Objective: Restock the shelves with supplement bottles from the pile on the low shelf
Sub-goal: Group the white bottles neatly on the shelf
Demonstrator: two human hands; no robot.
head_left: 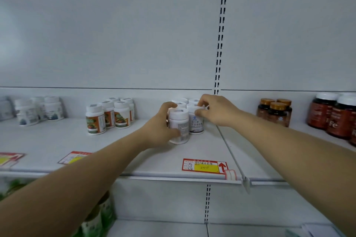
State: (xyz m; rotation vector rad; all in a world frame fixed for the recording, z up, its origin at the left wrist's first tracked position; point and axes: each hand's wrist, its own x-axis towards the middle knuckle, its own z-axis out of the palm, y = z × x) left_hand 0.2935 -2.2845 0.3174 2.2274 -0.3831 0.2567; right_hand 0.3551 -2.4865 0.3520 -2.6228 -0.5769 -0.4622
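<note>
Two arms stretched forward over shelf (134, 152). Left hand (161, 128) curled round front white bottle (179, 127), standing upright mid-shelf. Right hand (212, 110) pinches cap of neighbouring bottle (196, 123) just beside it. More white bottles touching behind. Orange-label bottles (107, 115) toward left; brown bottles (275, 111) toward right edge.

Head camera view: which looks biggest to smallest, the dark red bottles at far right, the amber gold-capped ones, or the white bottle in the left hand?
1. Dark red bottles.
2. White bottle and amber bottles: look about alike; the white one is nearer the camera, so unranked.
</note>
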